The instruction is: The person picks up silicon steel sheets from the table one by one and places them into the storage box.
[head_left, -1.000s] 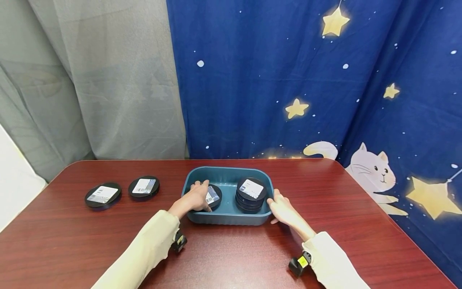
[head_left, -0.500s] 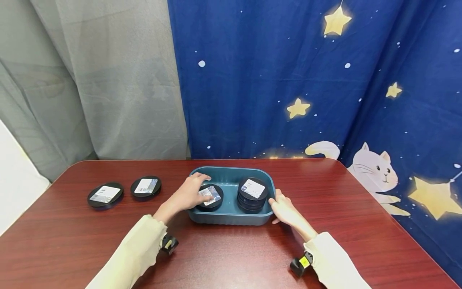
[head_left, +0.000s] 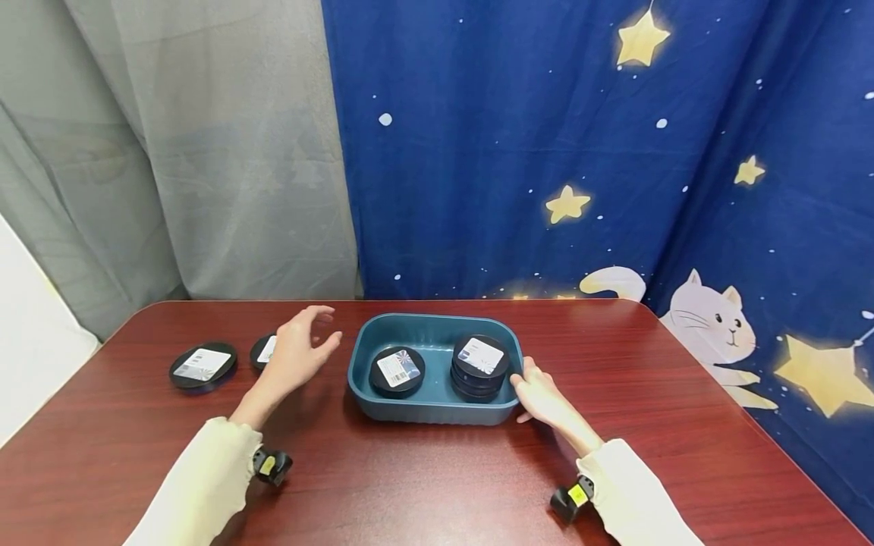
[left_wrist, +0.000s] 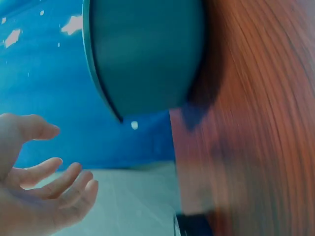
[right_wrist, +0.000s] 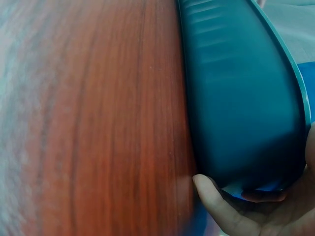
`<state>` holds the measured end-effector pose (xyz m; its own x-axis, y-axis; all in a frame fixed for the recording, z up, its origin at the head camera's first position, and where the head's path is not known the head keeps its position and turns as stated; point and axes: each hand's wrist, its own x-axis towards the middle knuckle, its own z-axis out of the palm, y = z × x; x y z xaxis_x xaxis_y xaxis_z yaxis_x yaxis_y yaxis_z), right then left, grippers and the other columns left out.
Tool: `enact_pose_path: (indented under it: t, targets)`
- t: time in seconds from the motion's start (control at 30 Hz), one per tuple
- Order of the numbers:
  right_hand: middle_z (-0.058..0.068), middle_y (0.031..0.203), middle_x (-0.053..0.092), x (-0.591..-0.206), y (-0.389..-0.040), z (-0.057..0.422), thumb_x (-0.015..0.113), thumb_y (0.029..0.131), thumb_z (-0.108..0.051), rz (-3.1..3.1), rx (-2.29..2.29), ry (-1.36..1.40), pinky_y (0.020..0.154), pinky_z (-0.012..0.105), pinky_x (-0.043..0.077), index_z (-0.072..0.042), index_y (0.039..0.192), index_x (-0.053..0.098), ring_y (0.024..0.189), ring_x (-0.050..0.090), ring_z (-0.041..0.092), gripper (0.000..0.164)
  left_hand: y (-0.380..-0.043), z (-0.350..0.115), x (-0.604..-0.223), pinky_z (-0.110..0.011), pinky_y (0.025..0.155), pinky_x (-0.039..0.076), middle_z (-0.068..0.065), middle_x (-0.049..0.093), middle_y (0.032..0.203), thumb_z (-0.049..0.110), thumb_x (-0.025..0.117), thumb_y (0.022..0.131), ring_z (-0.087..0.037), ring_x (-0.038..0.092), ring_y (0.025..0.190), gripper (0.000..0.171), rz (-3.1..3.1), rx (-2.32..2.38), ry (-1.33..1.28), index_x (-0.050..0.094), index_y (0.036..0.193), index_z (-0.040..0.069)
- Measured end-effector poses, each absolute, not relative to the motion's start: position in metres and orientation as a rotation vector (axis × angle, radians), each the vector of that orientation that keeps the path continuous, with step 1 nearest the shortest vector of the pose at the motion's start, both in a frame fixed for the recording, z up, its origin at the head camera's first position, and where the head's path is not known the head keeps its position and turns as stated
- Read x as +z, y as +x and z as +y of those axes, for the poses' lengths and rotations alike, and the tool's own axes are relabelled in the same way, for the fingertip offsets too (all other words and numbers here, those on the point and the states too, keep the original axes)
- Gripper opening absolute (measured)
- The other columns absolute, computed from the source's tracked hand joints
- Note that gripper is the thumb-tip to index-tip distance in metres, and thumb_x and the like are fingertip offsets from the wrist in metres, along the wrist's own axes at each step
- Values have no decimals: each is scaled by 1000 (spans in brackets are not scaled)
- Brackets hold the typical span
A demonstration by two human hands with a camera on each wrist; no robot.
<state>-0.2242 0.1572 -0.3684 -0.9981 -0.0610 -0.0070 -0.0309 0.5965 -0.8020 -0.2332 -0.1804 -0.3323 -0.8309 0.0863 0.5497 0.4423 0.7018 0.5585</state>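
A teal plastic bin [head_left: 437, 413] stands upright on the table. Inside it, one black round flat container [head_left: 397, 372] with a white label lies at the left, and a stack of similar black containers [head_left: 480, 369] stands at the right. My left hand [head_left: 295, 356] is in the air left of the bin, fingers apart and bent a little, holding nothing. Partly behind it is a black round container [head_left: 262, 350] on the table. My right hand [head_left: 542, 394] grips the bin's right end, its thumb at the rim; in the right wrist view its fingers [right_wrist: 216, 204] lie against the outer wall.
Another labelled black round container [head_left: 203, 365] lies farther left on the red-brown wooden table [head_left: 423, 485]. Behind the table's far edge hang a grey curtain [head_left: 253, 152] and a blue starry curtain [head_left: 464, 152]. A small camera is strapped to each wrist.
My left hand has let go of the left container in the bin, risen out and moved left toward the loose containers. My right hand stays at the bin's right end.
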Motion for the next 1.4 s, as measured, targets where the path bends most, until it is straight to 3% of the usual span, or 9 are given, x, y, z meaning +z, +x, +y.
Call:
enact_pose_path:
  t: [0.67, 0.83, 1.03, 1.13, 1.4]
  targets:
    - [20, 91, 49, -366, -225, 159, 38, 86, -7, 2779, -1370, -66, 40, 33, 49, 5, 104, 40, 75, 56, 27, 22, -232, -252, -345, -56, 85, 35, -38, 45, 109, 18, 60, 79, -49, 44, 101, 56, -2761, -807, -21, 40, 115, -20]
    - [20, 90, 49, -367, -226, 159, 38, 86, -7, 2788, -1364, -66, 40, 33, 49, 5, 103, 40, 73, 55, 26, 21, -234, -257, -351, -57, 86, 34, -44, 38, 112, 33, 63, 77, -53, 38, 104, 77, -2905, -797, 19, 31, 118, -24]
    - [19, 86, 49, -367, -225, 159, 38, 86, -7, 2794, -1350, -67, 39, 32, 49, 6, 102, 40, 61, 55, 21, 20, -239, -261, -355, -59, 88, 33, -49, 29, 117, 47, 69, 68, -56, 34, 108, 107, -3083, -777, -10, 17, 121, -29]
    - [19, 86, 49, -366, -225, 159, 38, 86, -7, 2794, -1350, -54, 39, 32, 49, 5, 102, 40, 56, 55, 21, 20, -242, -262, -356, -58, 90, 32, -50, 27, 118, 46, 72, 65, -56, 32, 109, 111, -3110, -771, -28, 14, 120, -31]
    - [18, 86, 49, -366, -225, 157, 39, 86, -6, 2791, -1354, -69, 39, 32, 49, 5, 102, 41, 68, 56, 24, 20, -253, -267, -360, -58, 91, 32, -48, 28, 119, 36, 75, 65, -55, 33, 109, 106, -3146, -787, 60, 12, 124, -26]
